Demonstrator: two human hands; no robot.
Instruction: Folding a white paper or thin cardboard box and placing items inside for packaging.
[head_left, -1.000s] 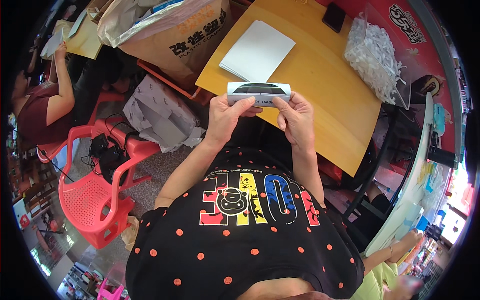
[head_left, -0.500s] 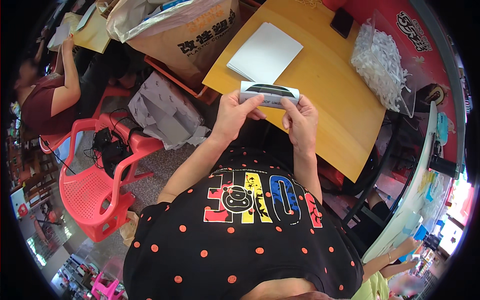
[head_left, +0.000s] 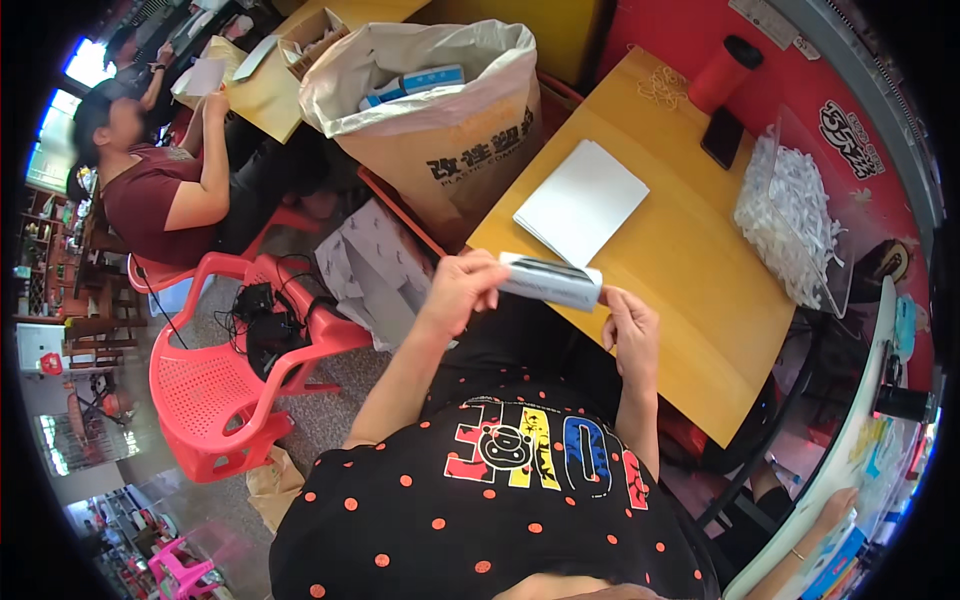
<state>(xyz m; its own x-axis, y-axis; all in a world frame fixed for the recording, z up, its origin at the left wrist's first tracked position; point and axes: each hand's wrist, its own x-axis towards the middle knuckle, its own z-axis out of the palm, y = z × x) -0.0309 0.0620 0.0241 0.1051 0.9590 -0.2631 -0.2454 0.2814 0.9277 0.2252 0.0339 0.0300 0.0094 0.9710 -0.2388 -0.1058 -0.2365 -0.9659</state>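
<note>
Between my two hands is a slim white-and-grey carton (head_left: 548, 281) with a dark picture printed on it, held level over the near edge of the yellow table. Its left end is pinched between the thumb and fingers of my left hand (head_left: 460, 292). The fingers of my right hand (head_left: 633, 330) are closed at its right end. Just beyond it, a stack of white sheets (head_left: 583, 198) lies on the yellow table (head_left: 690, 310).
A large open sack (head_left: 450, 140) with blue-and-white boxes stands left of the table. A clear bin of white paper strips (head_left: 790, 220), a black phone (head_left: 722, 137) and a red cup (head_left: 725, 75) are at the table's far right. Red chairs (head_left: 215, 390) and a seated person (head_left: 165, 195) are left.
The view has shifted, so the table and sack appear lower and further right. The carton has turned, its right end tilting down, and my right thumb has moved from its face to its end.
</note>
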